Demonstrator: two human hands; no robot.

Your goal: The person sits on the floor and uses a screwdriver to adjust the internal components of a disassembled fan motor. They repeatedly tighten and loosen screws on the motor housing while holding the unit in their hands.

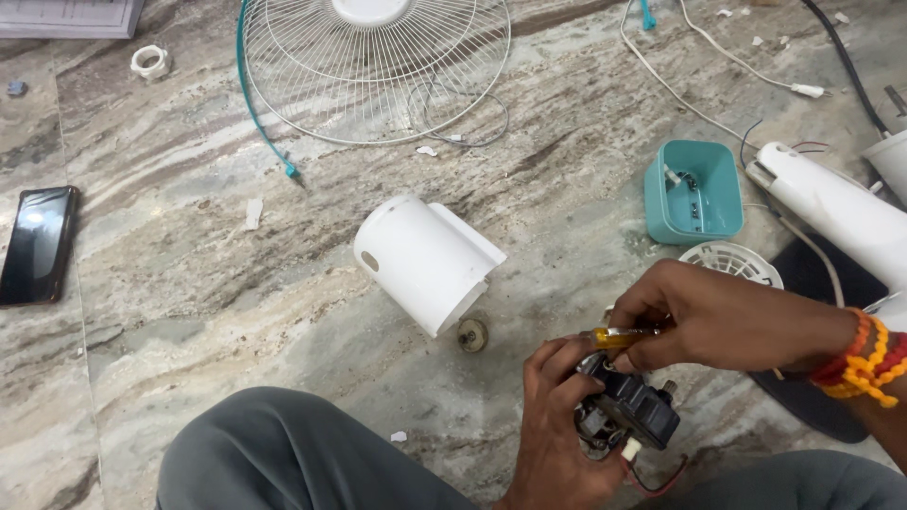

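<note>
Marble floor (189, 283) carries everything, and its hardness is the first hazard: a dropped part would bounce or crack on it. Fan grille (373, 66), white wire with a teal rim, lies flat at the top, well away from the work. Nearer sits the white motor cover (427, 260) on its side, with a small round metal piece (472, 334) just beside its lower edge, loose enough to roll off unnoticed. A teal plastic housing (693, 192) stands open to the right, next to the white fan stem (831, 212).

Down by the knees, the left hand (557, 425) is clamped around the black motor unit (628, 411), held off the floor. The right hand (723, 316) is closed on a yellow-handled screwdriver (619, 336), its tip meeting the top of the unit; the exact contact point is hidden by fingers, so I cannot be sure it sits in a screw.

A slip is the chief risk: the blade points toward the left fingers, and a cammed-out tip could jab them. The red wire (661, 482) trailing below the unit could snag or tear loose if the unit twists. The phone (38, 244) lies far left, clear of all this.
</note>
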